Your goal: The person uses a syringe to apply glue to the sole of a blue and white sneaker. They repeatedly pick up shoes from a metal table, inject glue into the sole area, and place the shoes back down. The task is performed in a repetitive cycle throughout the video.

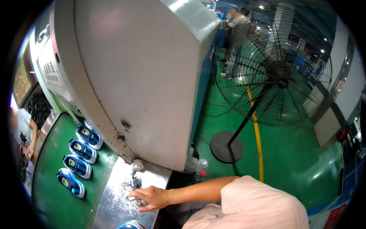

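Note:
My right hand (150, 198) reaches in from the right over a metal ledge (108, 208). Its fingers are curled and closed over a small pale, greyish thing, mostly hidden, that I cannot make out. Dark and white scraps (134, 184) lie scattered beside the fingertips, and a crumpled white wad (137, 165) sits just beyond them. At the lower edge of the picture, part of a blue and white shoe (130, 225) shows on the ledge, cut off by the frame. My left hand is out of view.
Several blue and white shoes (76, 166) stand in a row on a green belt (49, 191). A large pale machine (141, 76) rises ahead. A standing fan (281, 82) and bottles (202, 165) are on the floor at right. Another person (26, 126) works across the belt.

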{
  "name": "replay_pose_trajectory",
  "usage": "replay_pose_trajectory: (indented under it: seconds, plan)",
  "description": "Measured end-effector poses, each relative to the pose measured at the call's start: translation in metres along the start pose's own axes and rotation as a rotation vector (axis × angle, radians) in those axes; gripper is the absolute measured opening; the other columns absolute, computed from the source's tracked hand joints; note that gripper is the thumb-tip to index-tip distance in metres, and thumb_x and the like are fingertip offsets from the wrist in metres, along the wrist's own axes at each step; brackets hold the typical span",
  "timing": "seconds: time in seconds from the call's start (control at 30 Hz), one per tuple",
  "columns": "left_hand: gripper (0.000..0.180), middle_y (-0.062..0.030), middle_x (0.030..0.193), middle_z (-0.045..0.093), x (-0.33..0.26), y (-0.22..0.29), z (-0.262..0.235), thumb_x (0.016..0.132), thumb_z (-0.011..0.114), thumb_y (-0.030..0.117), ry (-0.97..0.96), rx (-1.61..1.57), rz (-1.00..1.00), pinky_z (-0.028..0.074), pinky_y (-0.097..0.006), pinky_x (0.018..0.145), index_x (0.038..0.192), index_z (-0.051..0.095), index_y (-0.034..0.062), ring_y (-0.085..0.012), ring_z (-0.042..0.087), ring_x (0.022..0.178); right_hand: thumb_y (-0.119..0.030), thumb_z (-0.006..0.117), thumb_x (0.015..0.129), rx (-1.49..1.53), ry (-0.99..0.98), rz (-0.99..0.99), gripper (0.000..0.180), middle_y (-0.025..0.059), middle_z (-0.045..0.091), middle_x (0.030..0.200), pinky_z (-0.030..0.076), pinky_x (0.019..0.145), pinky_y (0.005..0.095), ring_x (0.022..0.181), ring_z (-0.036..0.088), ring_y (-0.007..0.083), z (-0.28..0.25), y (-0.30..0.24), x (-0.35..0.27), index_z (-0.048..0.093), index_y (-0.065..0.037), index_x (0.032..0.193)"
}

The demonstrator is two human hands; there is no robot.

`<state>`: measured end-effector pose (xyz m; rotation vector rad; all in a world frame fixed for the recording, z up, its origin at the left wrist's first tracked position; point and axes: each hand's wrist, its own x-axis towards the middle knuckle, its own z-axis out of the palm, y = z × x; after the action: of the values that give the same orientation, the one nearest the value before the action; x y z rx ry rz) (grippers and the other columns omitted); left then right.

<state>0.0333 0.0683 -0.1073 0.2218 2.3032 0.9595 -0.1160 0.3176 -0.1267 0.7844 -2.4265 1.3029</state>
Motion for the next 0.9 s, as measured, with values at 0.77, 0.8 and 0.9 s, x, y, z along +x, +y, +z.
replay_pose_trajectory:
  seconds: [0.77,0.8,0.9]
  plan:
    - [0.024,-0.0050,0.066,0.061,-0.102,-0.024,-0.102,0.060,0.082,0.019,0.276,0.021,-0.003,0.044,-0.024,0.053,0.075,0.069,0.0048,-0.0150,0.057,0.058,-0.050,0.054,0.090,1.074,0.015,0.609,0.057,-0.0004,0.053,0.082,0.035,0.053,0.0185,0.059,0.041,0.0044,-0.041,-0.049,-0.017,0.043,-0.009,0.128]
    - [0.042,-0.0131,0.085,0.063,-0.098,-0.006,-0.128,0.060,0.084,0.025,0.448,0.040,0.071,0.046,-0.032,0.064,0.089,0.065,0.0014,-0.0257,0.060,0.079,-0.054,0.046,0.092,1.107,0.055,0.577,0.055,-0.0018,0.050,0.078,0.025,0.048,0.0158,0.057,0.032,0.0021,-0.048,-0.050,-0.009,0.044,-0.010,0.125]
    - [0.091,-0.0201,0.129,0.048,-0.034,0.047,-0.181,0.054,0.082,0.049,0.627,0.495,0.453,0.037,-0.043,0.100,0.127,0.052,0.0032,-0.0367,0.046,0.121,-0.050,0.038,0.097,1.289,0.178,0.764,0.045,-0.0003,0.052,0.078,0.024,0.046,0.0161,0.056,0.031,0.0029,-0.053,-0.030,0.007,0.047,-0.011,0.115]
